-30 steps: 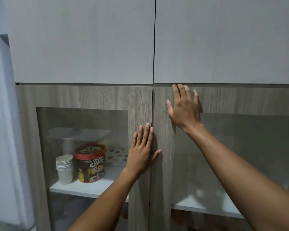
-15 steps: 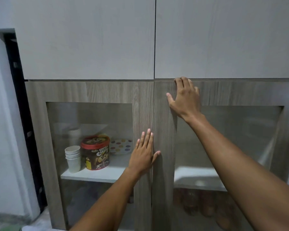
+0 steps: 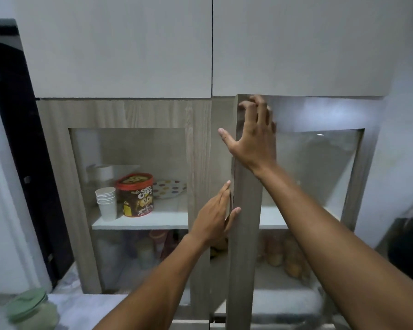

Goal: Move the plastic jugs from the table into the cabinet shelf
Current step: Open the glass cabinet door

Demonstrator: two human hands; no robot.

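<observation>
1. The cabinet (image 3: 138, 113) fills the far wall; its 2 glass doors are the largest things in view. The right door (image 3: 244, 234) stands partly open, its free edge swung toward the near side, while the left door (image 3: 198, 163) is closed.
2. The right hand (image 3: 250, 136) is on the upper part of the open door, fingers spread and curled over its top edge, thumb out to the left.
3. The left hand (image 3: 212, 220) is lower, fingers pressed together and straight, reaching into the gap behind the door edge, thumb on its front.
4. On the left shelf (image 3: 138, 226) stand a Choco Chips tin (image 3: 135, 195) and stacked paper cups (image 3: 106, 203).
5. Only 1 plastic jug (image 3: 31, 310) is visible, near left, with a green lid, blurred. I judge it light but bulky and smooth; hold it around the body under the lid. No handle can be seen.
</observation>
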